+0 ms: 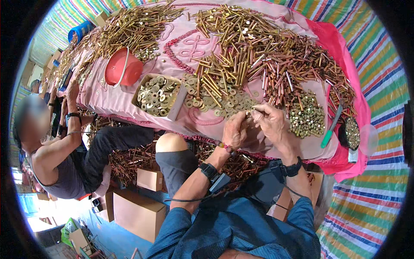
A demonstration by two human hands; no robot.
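My left hand [235, 130] and my right hand [271, 122] meet over the near edge of the pink-covered table, fingertips almost touching. Both have their fingers pinched together; whatever small piece is between them is too hidden to name. Just beyond them lie loose flat washers [235, 105] in a spread heap. To the right of my right hand is a pile of brassy nuts [307, 116]. Farther back, long metal bolts [241, 56] cover much of the cloth. A cardboard box of washers [157, 96] stands to the left of my left hand.
A red bucket [125, 68] lies tilted behind the box. At the right are a green-handled knife [332, 131] and a dark bag of small parts [350, 133]. Another person [56, 159] works at the left. Cartons [138, 213] and more bolts [131, 162] are below the table.
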